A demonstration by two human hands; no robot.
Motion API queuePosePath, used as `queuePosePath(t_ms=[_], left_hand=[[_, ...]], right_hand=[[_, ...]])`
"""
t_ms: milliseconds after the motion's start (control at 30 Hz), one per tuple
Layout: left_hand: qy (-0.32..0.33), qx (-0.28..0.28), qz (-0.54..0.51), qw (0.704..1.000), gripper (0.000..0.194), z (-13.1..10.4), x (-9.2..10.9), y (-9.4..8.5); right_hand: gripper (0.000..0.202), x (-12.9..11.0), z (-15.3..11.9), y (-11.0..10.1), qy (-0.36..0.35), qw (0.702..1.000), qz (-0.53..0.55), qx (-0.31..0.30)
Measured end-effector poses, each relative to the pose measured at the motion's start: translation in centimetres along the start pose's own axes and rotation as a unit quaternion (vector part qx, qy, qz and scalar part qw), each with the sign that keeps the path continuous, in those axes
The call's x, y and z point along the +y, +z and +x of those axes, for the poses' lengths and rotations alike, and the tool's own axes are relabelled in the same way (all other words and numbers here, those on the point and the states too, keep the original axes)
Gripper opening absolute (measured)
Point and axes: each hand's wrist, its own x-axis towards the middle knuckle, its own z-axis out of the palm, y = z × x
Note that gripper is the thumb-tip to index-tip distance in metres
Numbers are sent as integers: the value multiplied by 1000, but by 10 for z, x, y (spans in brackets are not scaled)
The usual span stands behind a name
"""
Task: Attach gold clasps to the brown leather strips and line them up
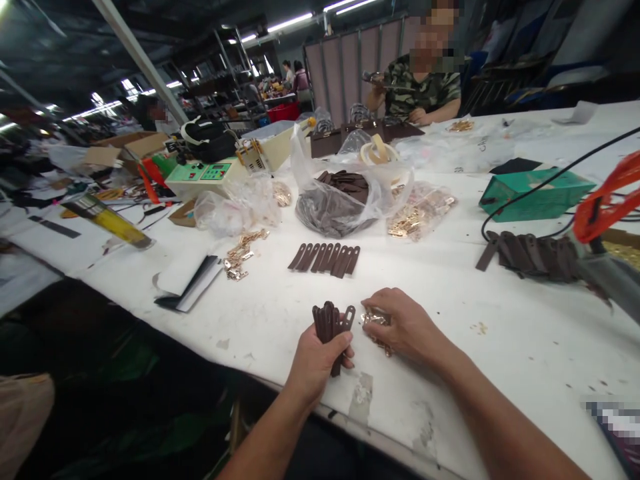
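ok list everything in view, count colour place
Table: one, white, beneath
Held straps: several, brown, front centre
Laid straps: about eight, brown, centre row
Piled straps: many, dark, right side
Strap bag: one, clear, centre
Metal pieces: many, gold, front and around strap bag
Box: one, teal, right
Unclear object: one, orange, right edge
Cylinder: one, yellowish, left
Folded item: one, black and white, left
Machine: one, cream, back left
Tape roll: one, cream, behind bag
Co-worker: one, camouflage top, far side
Farther people: a few, blurred, background
Left hand: one, bare, gripping straps
Right hand: one, bare, at metal pieces
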Motion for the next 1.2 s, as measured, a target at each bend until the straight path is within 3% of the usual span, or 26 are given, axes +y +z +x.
queuePosePath(t_ms=[133, 233, 333, 433, 567, 667, 733, 933, 1200], left_hand=[[-13, 18, 10, 1000, 43, 1, -2, 4], [-13, 24, 13, 1000, 41, 2, -4, 5], [-7, 29, 3, 1000, 41, 1, -5, 6], [0, 41, -2, 999, 42, 0, -6, 8], [7, 49, 3, 999, 37, -2, -9, 9], [11, 50, 20, 998, 31, -3, -10, 9], [14, 48, 32, 998, 30, -4, -9, 9], [35, 15, 32, 999, 30, -4, -9, 5], [33, 9, 27, 999, 31, -5, -10, 3]], right_hand=[[25, -3, 1, 5, -12, 993, -109, -40], [15, -1, 3, 6, 1, 992, -119, -40], [8, 0, 4, 7, -2, 998, -60, -28], [15, -3, 2, 3, 27, 997, 65, -5], [26, -13, -3, -5, 147, 957, 248, 1], [31, -20, -7, -2, 181, 924, 335, -14], [30, -23, -8, 3, 177, 920, 351, -3], [16, -32, -8, 13, 126, 949, 286, 36], [18, -33, -9, 15, 123, 946, 298, 41]])
